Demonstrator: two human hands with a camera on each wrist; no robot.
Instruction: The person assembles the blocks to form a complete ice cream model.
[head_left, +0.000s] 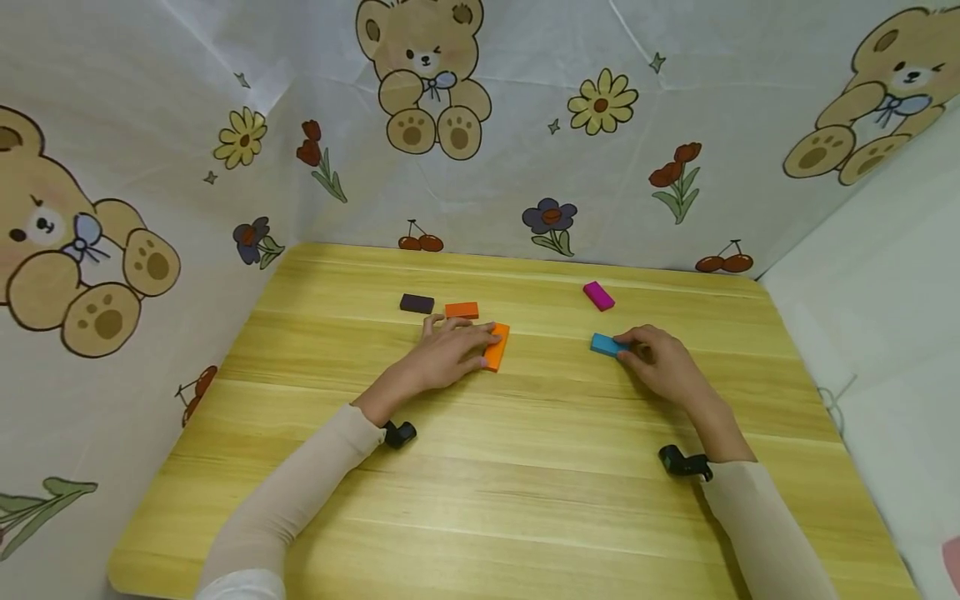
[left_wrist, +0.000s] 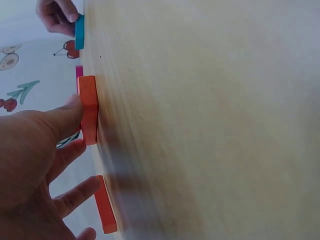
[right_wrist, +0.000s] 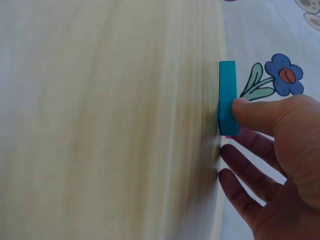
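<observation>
My left hand (head_left: 448, 354) pinches a light orange block (head_left: 497, 348) between thumb and index finger, the block lying on the wooden table. In the left wrist view the thumb rests on the near face of this orange block (left_wrist: 89, 107), and the other fingers spread beyond it. To the right, my right hand (head_left: 663, 362) holds one end of a blue block (head_left: 606, 345) between thumb and fingers. The right wrist view has the thumb on the blue block (right_wrist: 228, 95), with the remaining fingertips low by the tabletop.
Just behind the left hand lies a darker orange block (head_left: 461, 311), with a black block (head_left: 417, 303) to its left. A magenta block (head_left: 598, 296) lies behind the blue one. A bear-and-flower-printed cloth (head_left: 510, 100) hangs at the back and left of the table (head_left: 525, 500).
</observation>
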